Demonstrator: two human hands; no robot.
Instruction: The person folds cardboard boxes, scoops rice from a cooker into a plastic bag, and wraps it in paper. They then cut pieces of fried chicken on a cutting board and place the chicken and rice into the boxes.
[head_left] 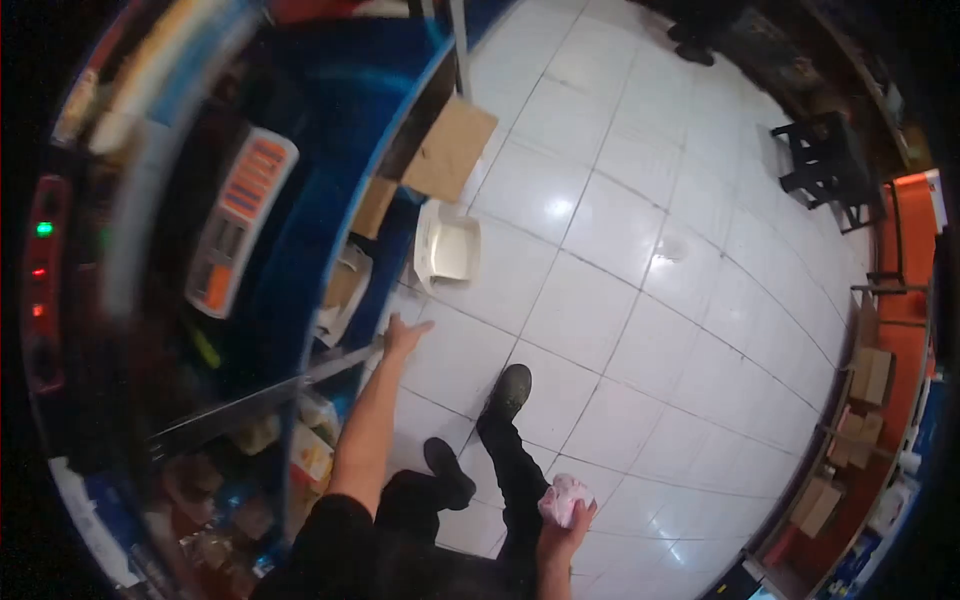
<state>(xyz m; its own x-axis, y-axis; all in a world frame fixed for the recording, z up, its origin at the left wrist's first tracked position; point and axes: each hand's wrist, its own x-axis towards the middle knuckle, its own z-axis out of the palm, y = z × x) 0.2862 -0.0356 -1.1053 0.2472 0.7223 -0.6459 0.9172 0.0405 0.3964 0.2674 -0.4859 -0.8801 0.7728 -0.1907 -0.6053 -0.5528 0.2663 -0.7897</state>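
My left hand [405, 335] reaches forward beside the blue-edged shelf, fingers apart and nothing in them. Just beyond it a white open box [447, 248] stands near the shelf, and a piece of brown cardboard [451, 150] sticks out farther up. Low in the view, my right hand [568, 528] is closed round a crumpled pink and white bundle [566, 500], held over the floor beside my leg.
White floor tiles [600, 300] stretch ahead. A black stool [830, 165] stands at the upper right, near an orange shelf unit [905, 250] with cardboard boxes [818, 505]. A calculator-like device [242, 220] lies on the dark blue surface at left. A person's dark shoes [692, 45] show at the top.
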